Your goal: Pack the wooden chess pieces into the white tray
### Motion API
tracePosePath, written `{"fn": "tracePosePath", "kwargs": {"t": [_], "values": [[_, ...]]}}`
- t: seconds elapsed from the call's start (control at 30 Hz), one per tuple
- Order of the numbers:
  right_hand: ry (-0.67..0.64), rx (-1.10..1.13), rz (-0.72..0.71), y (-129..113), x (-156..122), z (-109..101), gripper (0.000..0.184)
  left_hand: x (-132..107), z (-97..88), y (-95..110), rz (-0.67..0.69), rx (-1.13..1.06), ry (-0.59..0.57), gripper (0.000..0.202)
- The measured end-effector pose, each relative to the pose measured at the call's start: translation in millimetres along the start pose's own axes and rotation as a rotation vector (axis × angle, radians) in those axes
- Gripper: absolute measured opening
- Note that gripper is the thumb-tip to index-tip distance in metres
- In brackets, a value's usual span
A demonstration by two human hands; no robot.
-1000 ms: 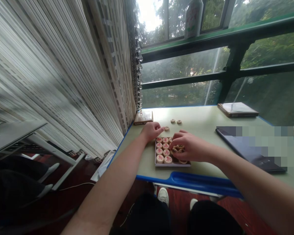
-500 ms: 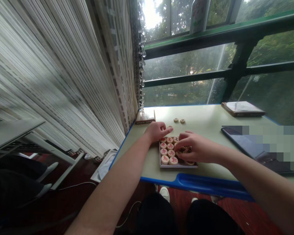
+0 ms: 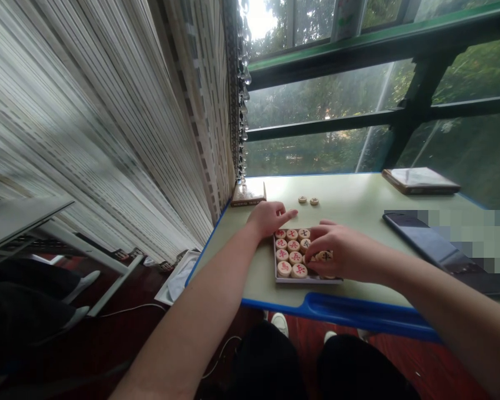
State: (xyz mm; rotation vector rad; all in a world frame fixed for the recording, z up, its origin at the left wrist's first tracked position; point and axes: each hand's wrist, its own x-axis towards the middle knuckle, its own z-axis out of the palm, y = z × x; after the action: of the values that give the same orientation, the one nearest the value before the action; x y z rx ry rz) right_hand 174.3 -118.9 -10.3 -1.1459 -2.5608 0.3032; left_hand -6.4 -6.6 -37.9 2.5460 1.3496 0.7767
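A shallow white tray (image 3: 280,278) near the desk's front edge holds several round wooden chess pieces (image 3: 288,257) marked in red and black. My right hand (image 3: 342,253) lies over the tray's right half, fingers curled around a black-marked piece (image 3: 325,255). My left hand (image 3: 269,217) rests at the tray's far left corner, index finger stretched out over the top row; I cannot see a piece under it. Two loose pieces (image 3: 308,200) lie farther back on the desk.
The pale green desk (image 3: 350,205) has a blue rim and a blue pen groove (image 3: 358,312) at the front. A small box (image 3: 248,194) sits by the beaded curtain, a book (image 3: 420,180) at the back right, a dark tablet (image 3: 441,250) to the right. Window behind.
The loose piece my left fingers touched beyond the tray is out of sight now; the top row looks fuller. My right hand has lifted a black-marked piece. The camera has tilted slightly.
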Motion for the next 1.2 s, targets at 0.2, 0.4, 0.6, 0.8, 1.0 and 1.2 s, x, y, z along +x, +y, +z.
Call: {"fn": "tracePosePath", "kwargs": {"t": [0.2, 0.4, 0.6, 0.8, 1.0, 1.2], "values": [[-0.014, -0.009, 0.020, -3, 3, 4, 0.010, 0, -2.0, 2, 0.015, -0.018, 0.001, 0.057], [-0.013, -0.028, 0.045, -6, 4, 6, 0.007, 1, -1.7, 2, 0.018, -0.026, 0.007, 0.056], [-0.054, 0.056, 0.043, -1, 2, -1, 0.017, 2, -0.9, -1, 0.035, -0.032, 0.016, 0.056], [0.058, -0.011, 0.085, -4, 0, -5, 0.021, 1, 0.4, -4, 0.036, -0.051, 0.020, 0.058], [0.003, -0.123, 0.068, -4, 4, 5, 0.018, 2, 0.1, -2, 0.039, -0.047, -0.007, 0.059], [-0.025, -0.140, 0.067, -4, 4, 3, 0.010, 3, -0.1, -1, 0.050, -0.027, -0.016, 0.061]]}}
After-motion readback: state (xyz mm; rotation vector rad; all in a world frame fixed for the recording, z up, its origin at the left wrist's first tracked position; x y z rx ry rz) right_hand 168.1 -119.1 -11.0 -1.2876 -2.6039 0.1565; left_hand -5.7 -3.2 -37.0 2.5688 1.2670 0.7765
